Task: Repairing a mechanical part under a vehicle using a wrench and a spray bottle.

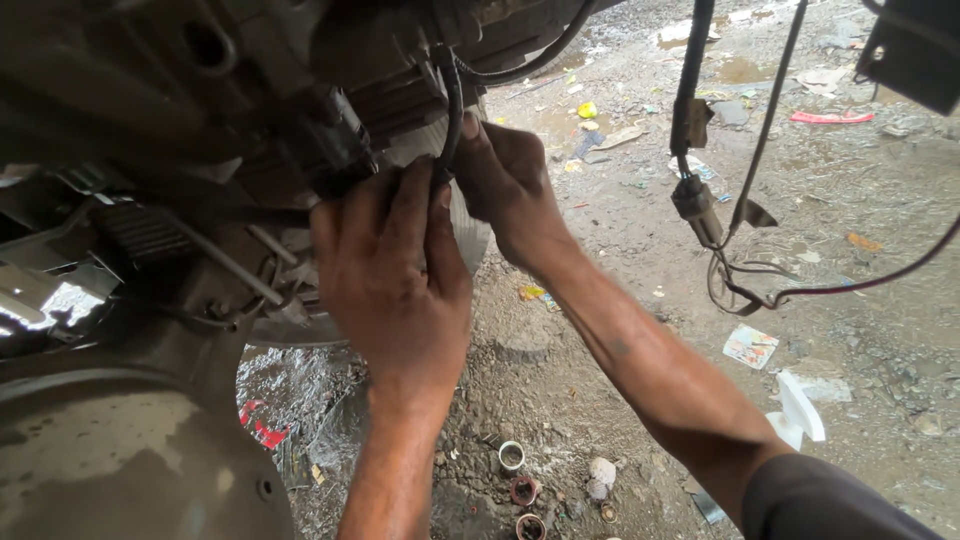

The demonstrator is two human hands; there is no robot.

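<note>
Both of my hands reach up into the greasy underside of a vehicle's engine [250,110]. My left hand [395,270] is pressed against the metal parts, its fingers curled around a black cable [452,110] and a dark connector block [345,150]. Just to the right, my right hand [505,180] pinches the same black cable where it bends down from the engine. What the fingertips hold behind the cable is hidden.
A loose bundle of cables with a plug [697,200] hangs at the right. A dark rounded body panel [110,450] fills the lower left. On the muddy, littered ground [820,250] below lie small metal rings [512,456] and scraps of paper [750,346].
</note>
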